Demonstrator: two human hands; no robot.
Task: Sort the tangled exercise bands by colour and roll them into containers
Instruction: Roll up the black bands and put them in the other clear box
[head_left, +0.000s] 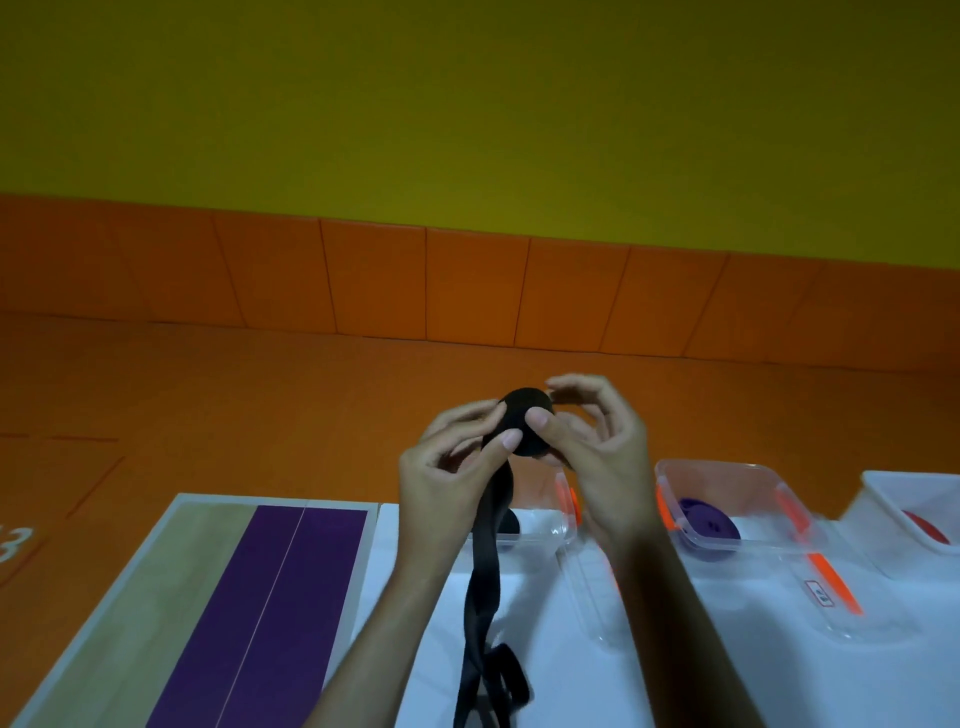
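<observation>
The white worktop (675, 649) carries clear containers. One container (563, 525) sits under the hands with a dark shape inside, perhaps another roll. The second container (769, 483) holds a purple roll (709, 522). The black band (524, 421) is held above them, coiled at the top with its tail hanging to the worktop. It looks soft, light and springy, so it is best gripped across the coil's flat faces. The left hand (447, 467) pinches the coil's left edge, and the right hand (597, 447) pinches its right, thumb on the face.
</observation>
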